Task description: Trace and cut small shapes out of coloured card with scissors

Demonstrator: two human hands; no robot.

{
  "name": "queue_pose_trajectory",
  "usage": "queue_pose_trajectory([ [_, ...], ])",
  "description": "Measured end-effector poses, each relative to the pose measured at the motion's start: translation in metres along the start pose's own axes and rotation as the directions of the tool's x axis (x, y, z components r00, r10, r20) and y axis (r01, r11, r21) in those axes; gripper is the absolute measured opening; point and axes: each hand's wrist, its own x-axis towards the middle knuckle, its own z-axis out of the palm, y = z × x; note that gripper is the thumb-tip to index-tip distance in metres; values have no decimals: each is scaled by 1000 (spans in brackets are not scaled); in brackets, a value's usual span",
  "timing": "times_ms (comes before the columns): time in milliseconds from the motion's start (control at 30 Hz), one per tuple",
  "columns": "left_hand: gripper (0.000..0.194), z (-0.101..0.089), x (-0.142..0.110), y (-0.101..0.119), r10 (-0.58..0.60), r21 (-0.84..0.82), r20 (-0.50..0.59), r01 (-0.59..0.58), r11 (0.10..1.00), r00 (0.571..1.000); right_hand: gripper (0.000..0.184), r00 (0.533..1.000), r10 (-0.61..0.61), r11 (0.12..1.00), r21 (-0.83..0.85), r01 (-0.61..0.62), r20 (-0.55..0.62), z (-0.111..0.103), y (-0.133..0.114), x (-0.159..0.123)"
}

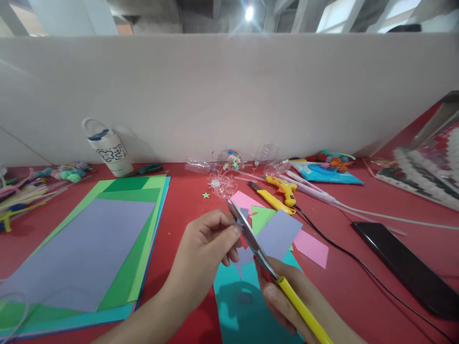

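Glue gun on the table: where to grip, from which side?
Take the glue gun by its handle, probably from above and the right. It appears to lie on its side, handle jutting from the body toward the person. The cutter lies close on the left, and the cord leaves the handle's end, so grip short of that.

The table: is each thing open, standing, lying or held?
Left hand: pinching purple scrap
Scissors: in right hand, blades slightly open
Bottle: standing, handle up
Phone: lying, screen dark
Glue gun: lying, cord attached
Cutter: lying, blade unclear
Blue pack: lying
Paper stack: lying flat
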Motion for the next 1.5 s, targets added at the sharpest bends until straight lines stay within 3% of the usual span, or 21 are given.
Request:
queue_pose_trajectory([
  [200, 15, -2, -2, 0, 11, 6, 20, -11, 1000, 1000, 51, 998, -16, 1000, -6, 16, -56, 0, 0, 0],
  [433, 18, 11, -5, -12, -56, 67, 176, 45, 997, 983, 40, 957, -170, 985, -7, 174, -235, -10, -10, 5],
  [533, 18, 17, -7, -21, -118, 55, 231, 108, 993, 966, 37, 954, -192, 978, 39, 206, -230, -14, -13, 7],
  [700, 23, 16, -8, -29, -178, 3, 316, 187, 982, 932, 28, 982, -126, 967, 204, 153, -139, -13, -14, 7],
  [800, 22, 13, -5, -30, -186, -67, 390, 229, 971, 902, 26, 983, -166, 933, 310, 184, -84, -14, -14, 7],
  [867, 24, 12, -3, -30, -173, -96, 400, 229, 969, 900, 30, 976, -189, 934, 288, 212, -107, -15, -13, 8],
  [1033, 23, 14, -3, -34, -156, -30, 334, 176, 984, 930, 30, 978, -118, 981, 133, 142, -172, -14, -11, 10],
  [1200, 20, 15, -1, -37, -181, 3, 331, 191, 982, 926, 31, 984, -64, 990, 116, 84, -163, -11, -9, 10],
  [1267, 21, 5, 8, -33, -153, 116, 287, 124, 985, 946, 36, 981, -106, 989, 79, 121, -165, -13, -8, 11],
  [1333, 21, -12, 23, -29, -64, 354, 167, 1, 935, 984, 42, 968, -164, 985, 27, 172, -189, -17, -7, 12],
  [1400, 18, -32, 39, -28, -11, 438, 60, -16, 899, 998, 47, 957, -193, 980, 3, 198, -216, -20, -5, 14],
  [1500, 16, -55, 56, -34, -4, 531, -8, 8, 847, 1000, 49, 954, -168, 984, 11, 176, -249, -22, -2, 17],
])
